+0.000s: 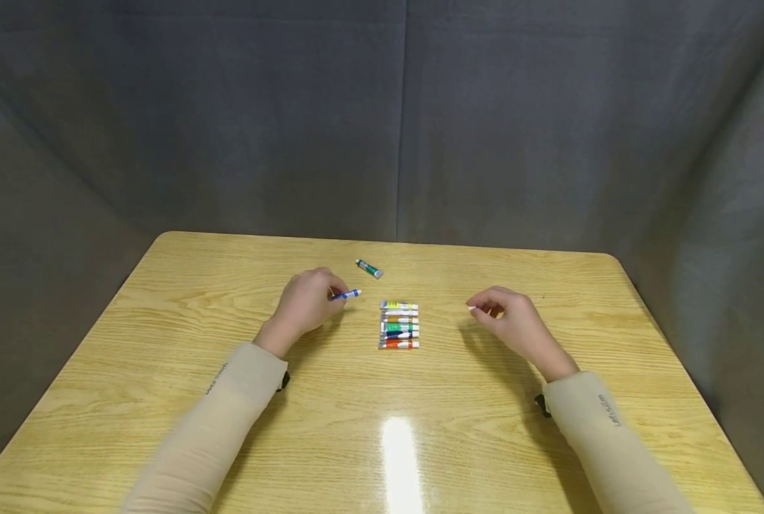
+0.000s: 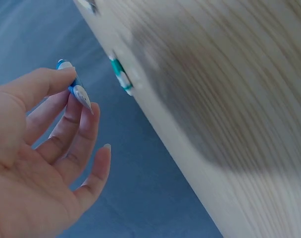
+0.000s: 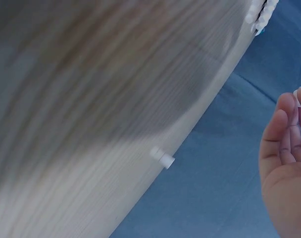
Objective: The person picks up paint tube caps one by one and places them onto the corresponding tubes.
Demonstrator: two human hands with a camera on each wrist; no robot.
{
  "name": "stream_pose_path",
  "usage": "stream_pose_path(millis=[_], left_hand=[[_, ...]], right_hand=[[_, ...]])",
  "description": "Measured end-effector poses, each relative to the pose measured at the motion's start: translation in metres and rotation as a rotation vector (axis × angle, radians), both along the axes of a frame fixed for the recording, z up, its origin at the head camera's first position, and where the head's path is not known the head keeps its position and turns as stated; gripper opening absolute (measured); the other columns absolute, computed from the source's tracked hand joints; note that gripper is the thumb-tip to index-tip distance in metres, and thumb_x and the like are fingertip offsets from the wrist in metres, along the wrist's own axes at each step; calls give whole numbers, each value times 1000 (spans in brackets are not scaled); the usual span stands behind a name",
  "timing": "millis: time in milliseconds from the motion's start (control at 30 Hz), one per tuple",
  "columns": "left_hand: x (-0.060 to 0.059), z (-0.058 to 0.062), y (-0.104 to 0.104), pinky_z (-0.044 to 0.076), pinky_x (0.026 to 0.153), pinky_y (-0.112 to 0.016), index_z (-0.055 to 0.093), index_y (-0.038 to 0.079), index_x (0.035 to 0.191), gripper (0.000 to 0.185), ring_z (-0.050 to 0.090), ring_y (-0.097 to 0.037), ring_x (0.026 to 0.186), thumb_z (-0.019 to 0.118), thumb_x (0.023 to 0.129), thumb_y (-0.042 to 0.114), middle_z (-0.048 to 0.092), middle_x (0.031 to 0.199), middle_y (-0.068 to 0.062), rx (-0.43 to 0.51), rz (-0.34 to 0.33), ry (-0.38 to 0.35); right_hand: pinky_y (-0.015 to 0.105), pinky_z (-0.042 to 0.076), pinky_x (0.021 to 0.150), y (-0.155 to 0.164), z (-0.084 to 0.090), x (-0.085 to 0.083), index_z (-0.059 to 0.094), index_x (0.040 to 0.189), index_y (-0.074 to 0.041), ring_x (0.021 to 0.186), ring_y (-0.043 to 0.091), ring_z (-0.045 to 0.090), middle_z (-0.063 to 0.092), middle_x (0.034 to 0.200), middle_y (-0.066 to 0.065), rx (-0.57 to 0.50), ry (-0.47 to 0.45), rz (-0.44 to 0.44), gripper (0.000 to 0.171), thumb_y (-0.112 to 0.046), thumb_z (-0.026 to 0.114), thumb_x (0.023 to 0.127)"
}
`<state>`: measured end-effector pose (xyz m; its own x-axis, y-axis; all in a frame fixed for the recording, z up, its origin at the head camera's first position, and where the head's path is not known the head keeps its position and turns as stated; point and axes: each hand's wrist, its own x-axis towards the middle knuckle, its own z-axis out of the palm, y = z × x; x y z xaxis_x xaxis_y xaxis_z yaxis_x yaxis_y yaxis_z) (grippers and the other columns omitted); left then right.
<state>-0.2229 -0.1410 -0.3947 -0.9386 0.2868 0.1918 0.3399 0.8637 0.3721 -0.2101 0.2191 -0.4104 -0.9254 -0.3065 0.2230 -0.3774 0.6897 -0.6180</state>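
My left hand (image 1: 332, 293) pinches a small blue paint tube (image 1: 347, 294) between thumb and fingers, just above the table and left of a row of several paint tubes (image 1: 399, 325). The left wrist view shows the same blue tube (image 2: 77, 90) held at the fingertips of the left hand (image 2: 71, 87). My right hand (image 1: 483, 308) hovers right of the row with its fingers curled, and a small white piece (image 1: 470, 307) shows at its fingertips. That white piece (image 3: 296, 97) also shows in the right wrist view, at the tips of the right hand (image 3: 291, 119).
A single green tube (image 1: 369, 268) lies apart beyond the row, near the far edge of the wooden table (image 1: 163, 400); it shows blurred as the green tube (image 2: 120, 74) in the left wrist view. Grey cloth hangs behind and beside the table.
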Motion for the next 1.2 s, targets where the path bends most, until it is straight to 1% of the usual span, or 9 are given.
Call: stream_pose_path(millis=[233, 433, 567, 733, 867, 1067, 1200], left_hand=[[10, 6, 23, 52, 78, -37, 82, 10, 101, 12, 66, -18, 81, 78, 91, 15, 74, 96, -5, 18, -51, 7], [21, 10, 38, 52, 89, -42, 82, 13, 101, 11, 67, -16, 83, 78, 91, 15, 74, 98, -2, 37, -99, 8], [27, 12, 46, 52, 86, -41, 82, 14, 100, 10, 67, -15, 83, 78, 91, 14, 74, 97, -1, 60, -134, 3], [33, 13, 54, 52, 81, -38, 82, 13, 100, 11, 67, -15, 82, 81, 89, 15, 74, 96, -1, 69, -173, 1], [38, 15, 58, 53, 81, -39, 82, 12, 100, 12, 69, -17, 84, 81, 89, 14, 74, 97, -3, 92, -197, -1], [43, 18, 64, 53, 90, -44, 82, 13, 99, 10, 69, -17, 84, 80, 89, 13, 74, 96, 0, 118, -210, 0], [46, 20, 65, 53, 89, -43, 82, 12, 98, 9, 70, -15, 82, 81, 88, 13, 75, 96, 0, 125, -218, 21]], right_hand=[[30, 55, 81, -22, 4, 3, 77, 109, -6, 90, 18, 67, 75, 103, 6, -33, -25, 16, 15, -12, 71, 97], [33, 56, 82, -43, 4, 8, 76, 108, -6, 90, 17, 67, 76, 102, 5, -70, -25, 44, 14, -12, 72, 97], [35, 57, 84, -55, 3, 12, 77, 108, -6, 90, 16, 67, 76, 101, 4, -98, -30, 63, 14, -13, 72, 97], [34, 58, 84, -66, 2, 17, 77, 107, -9, 89, 15, 68, 76, 101, 3, -129, -26, 85, 12, -12, 73, 96], [32, 58, 82, -72, 4, 20, 77, 104, -12, 88, 14, 68, 77, 99, 2, -147, -16, 101, 10, -11, 74, 95], [29, 58, 81, -76, 8, 26, 77, 104, -13, 88, 13, 68, 77, 99, 2, -145, -25, 98, 10, -12, 74, 95], [30, 57, 81, -76, 11, 29, 78, 103, -15, 87, 12, 67, 77, 98, 0, -144, -12, 100, 10, -12, 75, 95]])
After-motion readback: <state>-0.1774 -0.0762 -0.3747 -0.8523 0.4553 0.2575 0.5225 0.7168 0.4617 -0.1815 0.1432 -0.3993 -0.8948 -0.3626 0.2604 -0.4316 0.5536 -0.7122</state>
